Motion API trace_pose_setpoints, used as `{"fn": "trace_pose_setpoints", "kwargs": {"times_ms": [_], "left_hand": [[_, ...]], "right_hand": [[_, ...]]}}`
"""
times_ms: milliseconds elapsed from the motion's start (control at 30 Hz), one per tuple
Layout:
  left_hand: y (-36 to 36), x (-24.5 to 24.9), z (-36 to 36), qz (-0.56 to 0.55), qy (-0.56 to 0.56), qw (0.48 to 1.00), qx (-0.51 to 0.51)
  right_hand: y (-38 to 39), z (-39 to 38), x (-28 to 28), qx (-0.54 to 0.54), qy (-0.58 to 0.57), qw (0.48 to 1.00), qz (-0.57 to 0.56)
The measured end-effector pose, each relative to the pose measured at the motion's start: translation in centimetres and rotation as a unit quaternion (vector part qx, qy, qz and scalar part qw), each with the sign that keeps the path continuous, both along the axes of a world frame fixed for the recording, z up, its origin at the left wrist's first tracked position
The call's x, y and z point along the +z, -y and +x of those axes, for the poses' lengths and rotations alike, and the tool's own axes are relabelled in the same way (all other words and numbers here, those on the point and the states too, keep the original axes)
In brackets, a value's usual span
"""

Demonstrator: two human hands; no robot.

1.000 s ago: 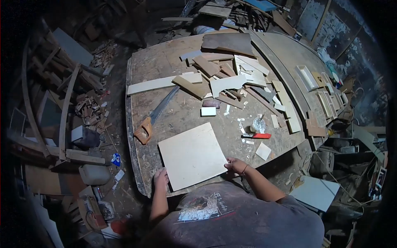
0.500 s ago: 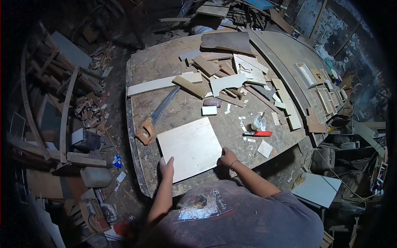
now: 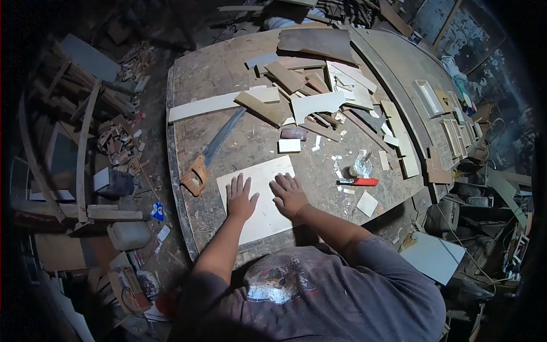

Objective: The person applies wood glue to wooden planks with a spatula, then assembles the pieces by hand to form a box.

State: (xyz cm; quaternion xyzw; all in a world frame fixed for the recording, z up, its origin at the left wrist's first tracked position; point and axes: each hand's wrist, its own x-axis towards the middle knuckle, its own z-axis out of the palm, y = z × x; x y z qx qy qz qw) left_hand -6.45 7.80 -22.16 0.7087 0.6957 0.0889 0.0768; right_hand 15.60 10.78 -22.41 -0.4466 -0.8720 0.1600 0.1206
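A pale square wooden board (image 3: 264, 219) lies at the near edge of the workbench (image 3: 196, 80). Flat on its left half rests my left hand (image 3: 240, 198), fingers spread. My right hand (image 3: 289, 195) presses on the board's right side, its fingers also stretched out. Left of the board is a handsaw (image 3: 198, 176) with a wooden handle, its blade pointing away from me. Just beyond the board sits a small white block (image 3: 289, 146), with a dark rounded piece (image 3: 294, 134) behind it. Neither hand grips anything.
Wood offcuts (image 3: 288, 77) pile up at the bench's far middle. To the right are a clear glue container (image 3: 360, 166), a red-handled tool (image 3: 364, 182) and a small pale square (image 3: 366, 203). Small wooden frames (image 3: 453, 137) line the right side; scrap wood (image 3: 117, 137) litters the left floor.
Both hands have moved from the board's left and right edges onto its top face, with fingers spread. The view has shifted slightly.
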Motion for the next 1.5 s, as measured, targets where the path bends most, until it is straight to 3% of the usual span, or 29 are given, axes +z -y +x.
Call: {"fn": "trace_pose_setpoints", "kwargs": {"times_ms": [467,600,733,867,933,1000,1100,1267,1333,1467,1500], "left_hand": [[-1.1,-0.3,-0.2,-0.088,0.006,0.995,0.055],[-1.2,-0.4,-0.1,-0.089,0.014,0.994,0.066],[-1.3,-0.4,-0.3,-0.099,0.015,0.993,0.062],[-1.4,-0.1,-0.2,-0.099,0.018,0.993,0.064],[-1.6,-0.1,-0.2,-0.098,0.019,0.993,0.063],[-1.6,-0.2,-0.3,-0.097,0.018,0.993,0.059],[-1.5,-0.5,-0.2,-0.102,0.015,0.993,0.065],[-1.7,-0.3,-0.1,-0.103,0.030,0.992,0.073],[-1.6,-1.0,-0.2,-0.084,0.029,0.994,0.070],[-1.6,-1.2,-0.4,-0.062,0.028,0.996,0.061],[-1.6,-1.2,-0.3,-0.060,0.027,0.996,0.059]], "right_hand": [[-1.9,-0.4,0.4,0.019,0.009,0.997,-0.076],[-4.4,-1.5,0.7,-0.120,-0.020,0.989,-0.089],[-15.3,0.7,0.3,-0.211,-0.059,0.975,0.047],[-30.0,5.8,1.9,-0.248,0.015,0.960,0.128],[-36.0,7.8,2.5,-0.268,0.060,0.953,0.130],[-40.1,9.0,3.5,-0.277,0.087,0.954,-0.074],[-39.2,6.9,6.7,-0.267,0.198,0.941,-0.063],[-33.4,3.2,4.1,-0.201,0.129,0.967,-0.091],[-31.3,3.1,3.8,-0.106,0.075,0.990,-0.057],[-36.9,5.4,3.8,-0.084,-0.066,0.992,-0.064],[-38.7,6.1,4.2,-0.146,-0.043,0.988,-0.011]]}}
